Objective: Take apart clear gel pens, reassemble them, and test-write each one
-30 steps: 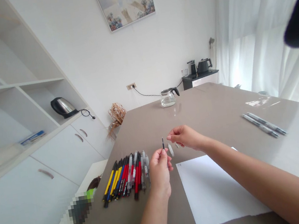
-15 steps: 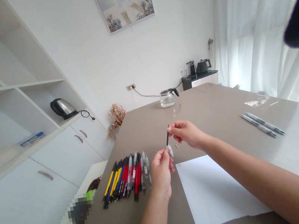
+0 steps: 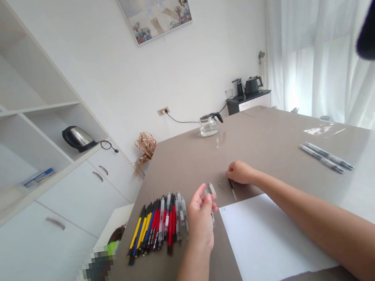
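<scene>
black and thin, the pen refill (image 3: 232,189) now lies on the grey-brown tabletop (image 3: 267,147), the right hand (image 3: 240,173) lowered onto its far end, fingers curled. the left hand (image 3: 199,217) pinches the clear plastic pen barrel (image 3: 212,213), emptied since a moment ago.

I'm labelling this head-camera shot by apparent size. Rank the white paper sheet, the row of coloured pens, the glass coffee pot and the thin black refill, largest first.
1. White paper sheet, nearest the camera.
2. Row of coloured pens.
3. Clear glass coffee pot, though distance shrinks it.
4. Thin black pen refill beside the right hand.
</scene>
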### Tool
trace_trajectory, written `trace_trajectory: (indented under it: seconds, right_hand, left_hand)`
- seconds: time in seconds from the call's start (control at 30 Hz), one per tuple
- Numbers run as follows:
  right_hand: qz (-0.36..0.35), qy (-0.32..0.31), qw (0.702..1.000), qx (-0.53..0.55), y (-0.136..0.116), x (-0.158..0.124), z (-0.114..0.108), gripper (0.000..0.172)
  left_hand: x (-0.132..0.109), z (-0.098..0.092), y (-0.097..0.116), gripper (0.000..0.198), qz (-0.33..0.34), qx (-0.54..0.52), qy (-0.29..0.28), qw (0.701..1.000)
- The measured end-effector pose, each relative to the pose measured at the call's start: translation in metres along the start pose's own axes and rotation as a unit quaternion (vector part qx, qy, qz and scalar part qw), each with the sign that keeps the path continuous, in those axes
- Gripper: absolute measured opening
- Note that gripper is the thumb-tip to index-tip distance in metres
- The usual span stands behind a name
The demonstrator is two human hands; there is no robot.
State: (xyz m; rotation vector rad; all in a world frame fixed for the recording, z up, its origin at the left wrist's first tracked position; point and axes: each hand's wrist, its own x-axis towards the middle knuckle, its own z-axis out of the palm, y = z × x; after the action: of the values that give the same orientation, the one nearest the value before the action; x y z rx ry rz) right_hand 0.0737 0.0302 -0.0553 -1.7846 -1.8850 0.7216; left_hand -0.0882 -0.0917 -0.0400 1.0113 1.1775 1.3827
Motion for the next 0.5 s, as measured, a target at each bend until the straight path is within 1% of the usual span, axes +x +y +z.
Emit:
trace_trajectory:
  seconds: [0.1, 0.2, 0.4, 0.5]
  right_hand:
    - [0.000, 0.017, 0.999, -0.051, 0.002, 0.001, 0.009, 0.014]
    - [0.006, 0.033, 0.995, -0.089, 0.002, -0.001, 0.013, 0.018]
    - [0.015, 0.041, 0.991, -0.127, 0.001, -0.003, 0.014, 0.026]
    - [0.016, 0.037, 0.991, -0.131, 0.001, -0.002, 0.013, 0.027]
  left_hand:
    - [0.000, 0.001, 0.000, 0.036, 0.013, -0.003, 0.002, 1.000]
    - [0.000, 0.002, 0.000, 0.028, 0.021, 0.007, 0.007, 1.000]
    - [-0.002, 0.002, 0.002, 0.033, -0.006, 0.016, 0.015, 1.000]
    - [-0.002, 0.002, 0.003, 0.035, -0.005, 0.026, 0.022, 0.999]
